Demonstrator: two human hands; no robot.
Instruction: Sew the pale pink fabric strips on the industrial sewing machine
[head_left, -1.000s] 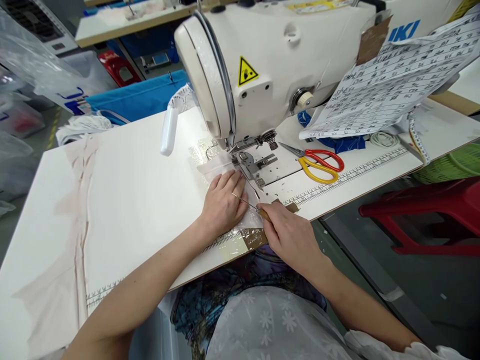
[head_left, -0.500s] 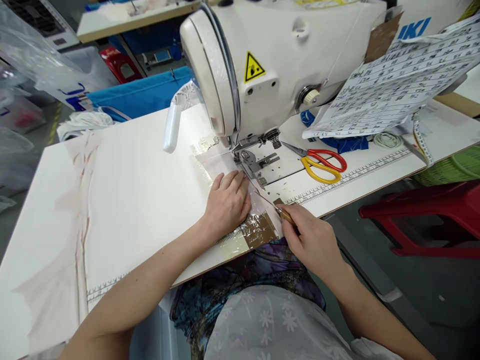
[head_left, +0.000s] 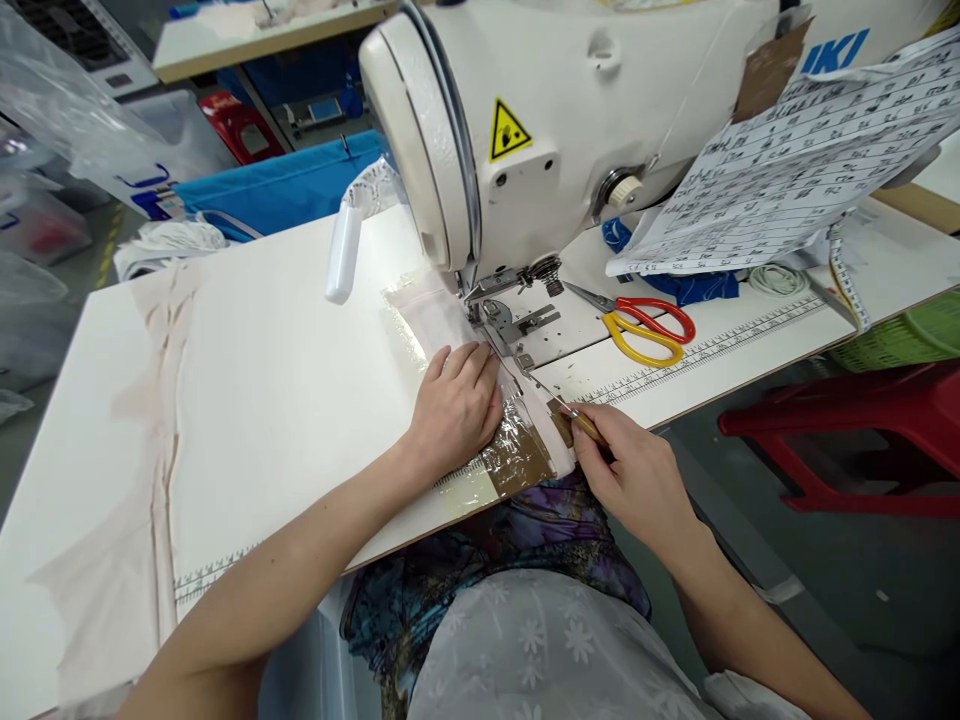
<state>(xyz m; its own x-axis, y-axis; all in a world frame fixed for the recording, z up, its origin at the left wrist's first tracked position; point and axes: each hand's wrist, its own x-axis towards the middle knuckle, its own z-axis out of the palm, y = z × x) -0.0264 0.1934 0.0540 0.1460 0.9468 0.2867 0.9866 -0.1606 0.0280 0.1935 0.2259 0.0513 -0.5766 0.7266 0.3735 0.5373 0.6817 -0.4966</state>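
My left hand point(head_left: 455, 402) lies flat, fingers together, on a narrow strip of pale pink cloth point(head_left: 437, 318) that runs under the presser foot point(head_left: 501, 325) of a white sewing machine point(head_left: 540, 120). My right hand point(head_left: 634, 470) pinches a thin metal awl with a wooden handle point(head_left: 579, 421) at the table's front edge. The awl's tip points along the cloth edge toward the presser foot. Clear and brown tape point(head_left: 517, 455) covers the table under the cloth near my left hand.
Red and yellow scissors point(head_left: 642, 325) lie right of the needle plate. A printed sheet point(head_left: 795, 165) leans on the machine. More pink cloth point(head_left: 161, 420) lies across the left of the white table point(head_left: 285, 380). A red stool point(head_left: 847, 430) and green basket point(head_left: 907, 335) stand at right.
The cloth strip has fed further back under the presser foot. My right hand with the awl has drawn away from my left hand, out to the right at the table edge.
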